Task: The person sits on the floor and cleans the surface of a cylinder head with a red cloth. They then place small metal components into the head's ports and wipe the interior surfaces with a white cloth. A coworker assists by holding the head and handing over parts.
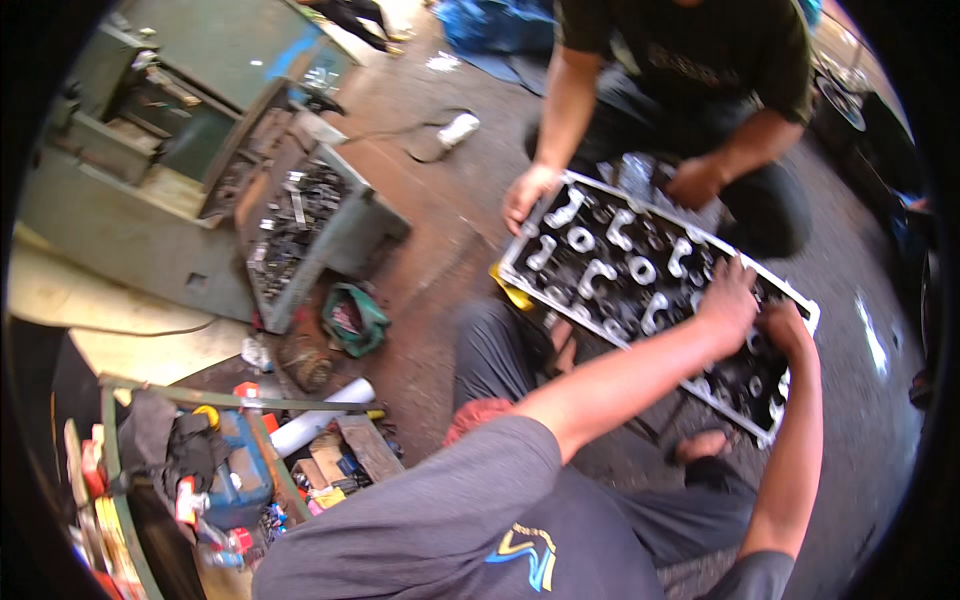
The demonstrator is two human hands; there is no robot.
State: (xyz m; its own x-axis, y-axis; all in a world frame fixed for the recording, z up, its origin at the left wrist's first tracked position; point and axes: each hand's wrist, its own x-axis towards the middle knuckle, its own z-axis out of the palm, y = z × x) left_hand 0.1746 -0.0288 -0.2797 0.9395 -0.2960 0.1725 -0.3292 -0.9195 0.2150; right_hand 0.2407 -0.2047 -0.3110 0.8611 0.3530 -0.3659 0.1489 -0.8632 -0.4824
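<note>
- Dark grey cloth is worn by the person, and this shirt (430, 510) is seen at the lower edge.
- At the lower left, a blue case (245, 470) is kept among many mixed things, with a white roll (322, 417) lying near it.
- Between the two people, a long engine part (630, 290) with a silver rim is placed aslant; by what it is supported cannot be told.
- By the right hand (785, 326), the right end of this part is reached; its fingers are partly hidden, so whether something is gripped cannot be told.
- Just beside, the left hand (730, 298) is put upon the part near the far rim, with fingers bent downward; whether they are closed on anything cannot be told.
- At the left corner of the part, the co-worker's hand (530, 195) is laid.
- Farther to the left, a green bag (362, 322) is seen beside a grey bin (350, 240), which is filled with small metal pieces (298, 215).
- At the top, a blue sheet (490, 28) is spread.
</note>
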